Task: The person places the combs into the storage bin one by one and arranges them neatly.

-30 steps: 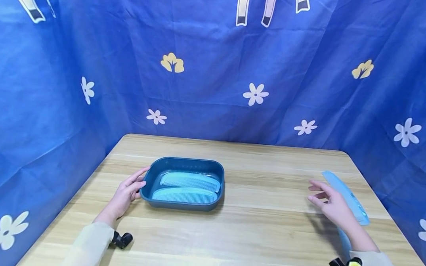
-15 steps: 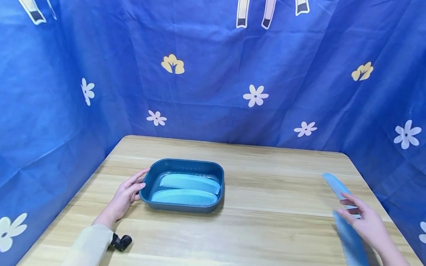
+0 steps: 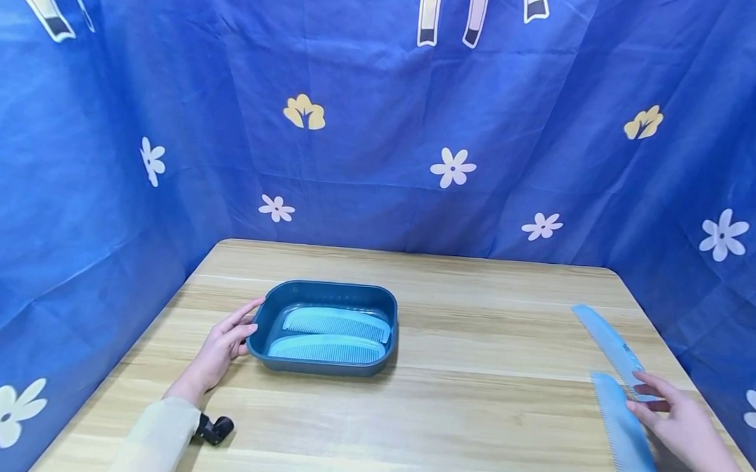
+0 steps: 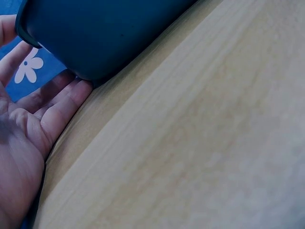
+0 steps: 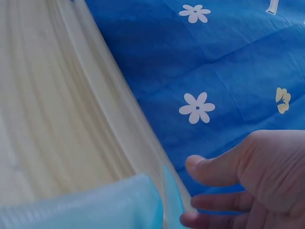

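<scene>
My left hand [image 3: 217, 352] rests at the left end of a dark teal plastic box [image 3: 328, 367]. Its fingers touch the outer wall and rim in the left wrist view. Two light blue combs, a rear comb [image 3: 336, 321] and a front comb [image 3: 327, 346], lie side by side inside. On the right, my right hand [image 3: 686, 422] is at the near end of a blue comb [image 3: 608, 335], thumb and fingers apart. A larger blue comb [image 3: 625, 440] lies nearer, partly beneath the thumb. The right wrist view shows that larger comb [image 5: 105, 205] close up.
Everything stands on a light wood table [image 3: 473, 381]. A blue cloth [image 3: 381, 159] with white flowers hangs behind and along both sides. A small black device [image 3: 214, 429] is strapped to my left wrist.
My right hand has moved right and toward me, from above the table to the near end of the far loose comb. Both loose combs show more fully. My left hand and the box stay put.
</scene>
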Motion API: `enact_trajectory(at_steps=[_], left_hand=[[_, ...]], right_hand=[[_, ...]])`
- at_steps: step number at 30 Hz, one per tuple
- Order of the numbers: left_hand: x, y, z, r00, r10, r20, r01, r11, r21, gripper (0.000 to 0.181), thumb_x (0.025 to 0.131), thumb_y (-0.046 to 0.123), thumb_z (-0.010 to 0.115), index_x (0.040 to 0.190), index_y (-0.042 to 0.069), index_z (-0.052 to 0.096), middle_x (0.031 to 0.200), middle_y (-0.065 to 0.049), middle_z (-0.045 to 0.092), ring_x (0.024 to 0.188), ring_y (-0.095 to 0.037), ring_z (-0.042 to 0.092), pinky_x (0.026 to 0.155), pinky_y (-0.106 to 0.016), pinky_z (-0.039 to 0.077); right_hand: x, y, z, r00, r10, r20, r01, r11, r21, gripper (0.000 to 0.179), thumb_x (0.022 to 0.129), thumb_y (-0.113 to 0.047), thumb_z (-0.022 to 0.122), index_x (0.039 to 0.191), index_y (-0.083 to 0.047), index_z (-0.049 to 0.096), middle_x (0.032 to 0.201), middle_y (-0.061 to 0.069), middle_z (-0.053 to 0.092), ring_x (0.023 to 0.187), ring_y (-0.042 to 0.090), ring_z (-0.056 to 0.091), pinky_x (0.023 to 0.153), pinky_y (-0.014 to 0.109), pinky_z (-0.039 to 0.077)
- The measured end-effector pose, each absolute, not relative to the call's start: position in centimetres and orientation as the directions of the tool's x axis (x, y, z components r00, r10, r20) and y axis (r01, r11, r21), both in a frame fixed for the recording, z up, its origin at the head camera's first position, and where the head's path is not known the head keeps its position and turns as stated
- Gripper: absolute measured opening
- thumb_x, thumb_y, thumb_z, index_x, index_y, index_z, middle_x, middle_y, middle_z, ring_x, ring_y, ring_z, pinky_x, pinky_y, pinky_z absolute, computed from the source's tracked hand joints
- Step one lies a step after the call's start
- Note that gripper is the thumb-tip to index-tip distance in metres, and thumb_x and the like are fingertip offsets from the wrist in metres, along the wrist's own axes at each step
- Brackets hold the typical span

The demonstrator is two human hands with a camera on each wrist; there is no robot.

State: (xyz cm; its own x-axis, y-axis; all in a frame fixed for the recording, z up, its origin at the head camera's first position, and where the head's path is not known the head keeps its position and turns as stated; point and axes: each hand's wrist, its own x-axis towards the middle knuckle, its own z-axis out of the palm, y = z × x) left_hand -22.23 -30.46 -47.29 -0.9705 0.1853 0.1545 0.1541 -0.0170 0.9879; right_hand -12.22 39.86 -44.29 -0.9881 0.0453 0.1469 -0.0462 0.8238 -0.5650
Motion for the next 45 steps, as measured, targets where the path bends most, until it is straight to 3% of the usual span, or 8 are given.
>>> enact_trajectory(at_steps=[4,7,15,22,32,45], left_hand=[[-22.2,-30.5,-47.2,-0.971,0.184,0.153,0.153,-0.017,0.988,0.050,0.097,0.010,0.045,0.145,0.005,0.030,0.120,-0.009,0.052,0.094,-0.016,0.063,0.071,-0.029,0.054],[-22.2,-30.5,-47.2,-0.972,0.182,0.148,0.147,-0.015,0.989,0.050,0.097,0.010,0.045,0.145,0.006,0.031,0.120,-0.007,0.052,0.094,-0.015,0.063,0.071,-0.029,0.054],[-22.2,-30.4,-47.1,-0.975,0.173,0.139,0.139,-0.008,0.990,0.049,0.097,0.011,0.045,0.144,0.007,0.032,0.119,-0.006,0.053,0.093,-0.015,0.063,0.071,-0.029,0.054],[-22.1,-30.3,-47.0,-0.975,0.173,0.142,0.143,-0.004,0.990,0.050,0.097,0.012,0.046,0.145,0.007,0.031,0.117,-0.007,0.054,0.092,-0.015,0.064,0.070,-0.029,0.054],[-22.1,-30.4,-47.2,-0.975,0.171,0.143,0.145,-0.003,0.989,0.050,0.097,0.012,0.046,0.145,0.007,0.031,0.117,-0.007,0.053,0.092,-0.014,0.063,0.071,-0.029,0.054],[-22.1,-30.5,-47.4,-0.975,0.169,0.142,0.145,0.000,0.990,0.049,0.097,0.011,0.046,0.144,0.008,0.033,0.119,-0.006,0.051,0.091,-0.013,0.062,0.069,-0.028,0.054]], right_hand=[[-11.9,40.1,-44.6,-0.998,0.069,-0.012,0.064,0.843,-0.535,0.063,0.086,-0.025,0.067,0.129,0.014,0.040,0.110,0.038,0.052,0.085,0.040,0.062,0.063,0.039,0.053],[-11.7,40.2,-44.9,-0.992,0.081,-0.096,0.119,0.846,-0.519,0.072,0.084,-0.032,0.068,0.130,0.015,0.038,0.111,0.040,0.050,0.090,0.046,0.059,0.068,0.048,0.052],[-11.3,40.0,-45.7,-0.984,0.086,-0.158,0.153,0.859,-0.488,0.081,0.079,-0.039,0.072,0.127,0.017,0.039,0.100,0.032,0.057,0.085,0.041,0.061,0.066,0.047,0.052],[-11.1,39.7,-46.2,-0.994,0.015,-0.111,0.069,0.863,-0.500,0.077,0.078,-0.028,0.074,0.126,0.020,0.038,0.094,0.025,0.062,0.079,0.029,0.063,0.062,0.037,0.052],[-11.7,39.4,-46.3,-0.978,0.028,-0.208,0.112,0.909,-0.402,0.103,0.069,-0.050,0.076,0.131,0.019,0.031,0.099,0.030,0.052,0.093,0.045,0.049,0.071,0.052,0.046],[-12.3,39.4,-46.2,-0.959,0.077,-0.274,0.192,0.886,-0.423,0.104,0.068,-0.042,0.079,0.131,0.020,0.027,0.109,0.041,0.043,0.100,0.052,0.044,0.077,0.056,0.044]])
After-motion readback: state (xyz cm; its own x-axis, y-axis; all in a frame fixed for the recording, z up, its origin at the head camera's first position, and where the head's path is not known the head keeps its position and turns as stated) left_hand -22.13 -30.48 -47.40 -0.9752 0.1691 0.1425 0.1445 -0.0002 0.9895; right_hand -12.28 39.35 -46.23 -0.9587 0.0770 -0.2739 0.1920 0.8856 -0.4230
